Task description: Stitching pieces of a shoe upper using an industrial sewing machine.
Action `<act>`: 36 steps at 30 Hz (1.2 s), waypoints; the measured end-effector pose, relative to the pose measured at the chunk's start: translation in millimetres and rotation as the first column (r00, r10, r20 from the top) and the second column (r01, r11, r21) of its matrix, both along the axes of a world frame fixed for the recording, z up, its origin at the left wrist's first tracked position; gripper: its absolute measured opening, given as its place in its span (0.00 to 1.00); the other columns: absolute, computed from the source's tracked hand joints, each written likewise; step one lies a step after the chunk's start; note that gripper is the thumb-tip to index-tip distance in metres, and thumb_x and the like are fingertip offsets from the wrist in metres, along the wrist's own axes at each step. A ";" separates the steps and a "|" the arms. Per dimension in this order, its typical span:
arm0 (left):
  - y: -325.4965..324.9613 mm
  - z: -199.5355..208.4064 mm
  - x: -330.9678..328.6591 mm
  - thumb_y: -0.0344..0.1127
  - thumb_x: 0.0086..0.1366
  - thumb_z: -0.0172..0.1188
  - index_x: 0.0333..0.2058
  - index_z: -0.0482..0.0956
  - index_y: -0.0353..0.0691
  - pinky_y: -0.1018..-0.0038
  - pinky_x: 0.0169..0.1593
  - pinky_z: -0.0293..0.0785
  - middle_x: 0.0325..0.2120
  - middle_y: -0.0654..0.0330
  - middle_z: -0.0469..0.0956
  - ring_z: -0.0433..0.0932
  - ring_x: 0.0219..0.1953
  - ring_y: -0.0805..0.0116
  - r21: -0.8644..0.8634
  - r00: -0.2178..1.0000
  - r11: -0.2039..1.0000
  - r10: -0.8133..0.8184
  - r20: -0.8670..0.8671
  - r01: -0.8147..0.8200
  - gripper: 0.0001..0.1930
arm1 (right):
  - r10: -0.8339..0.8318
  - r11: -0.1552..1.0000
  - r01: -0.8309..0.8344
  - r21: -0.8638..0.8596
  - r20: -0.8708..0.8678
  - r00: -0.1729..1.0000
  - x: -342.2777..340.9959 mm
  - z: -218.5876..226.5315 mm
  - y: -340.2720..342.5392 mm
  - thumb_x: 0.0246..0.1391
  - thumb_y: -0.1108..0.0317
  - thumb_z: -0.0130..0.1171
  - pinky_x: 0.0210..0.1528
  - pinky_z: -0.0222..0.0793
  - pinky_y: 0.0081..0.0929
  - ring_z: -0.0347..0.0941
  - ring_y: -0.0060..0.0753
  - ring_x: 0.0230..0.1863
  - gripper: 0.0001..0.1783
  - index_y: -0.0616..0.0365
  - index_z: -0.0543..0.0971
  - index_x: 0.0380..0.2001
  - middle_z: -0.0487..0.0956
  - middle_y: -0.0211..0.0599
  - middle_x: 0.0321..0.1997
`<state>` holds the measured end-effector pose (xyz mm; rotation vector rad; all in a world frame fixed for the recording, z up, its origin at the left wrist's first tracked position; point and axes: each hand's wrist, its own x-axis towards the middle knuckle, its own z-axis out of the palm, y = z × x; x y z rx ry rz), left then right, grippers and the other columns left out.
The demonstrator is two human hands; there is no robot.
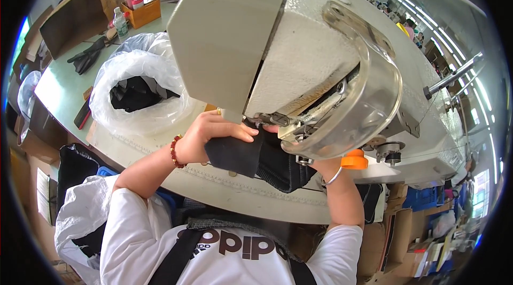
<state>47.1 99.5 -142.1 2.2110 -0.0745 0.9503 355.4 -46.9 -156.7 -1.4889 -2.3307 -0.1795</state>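
Note:
A black fabric piece (233, 156) with a smooth panel and a ribbed part (283, 170) lies under the head of a white sewing machine (315, 39). My left hand (214, 129), with a ring and a red bead bracelet, is closed on the smooth panel. Its fingertips press down close to the needle area. My right hand (324, 166) reaches in from the other side, wearing a silver bangle. The clear guard (368, 108) and machine head hide most of it. One of its fingertips shows by the presser foot, against the fabric.
A clear plastic bag (107, 98) of black pieces stands on the table left of the machine. Beyond it are a bottle (120, 22), an orange box (144, 13), a black glove-like item (87, 56) and cardboard (80, 12). An orange knob (354, 160) sits by my right wrist.

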 end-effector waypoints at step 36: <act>14.3 4.7 5.6 0.22 0.53 0.74 0.42 0.89 0.37 0.62 0.58 0.81 0.45 0.53 0.88 0.87 0.51 0.52 -0.071 0.998 0.996 -0.050 0.024 0.052 0.16 | -0.069 0.959 -0.026 -0.283 -0.321 0.944 24.5 -2.2 17.7 0.65 0.64 0.59 0.49 0.77 0.37 0.82 0.43 0.46 0.12 0.56 0.83 0.46 0.86 0.39 0.45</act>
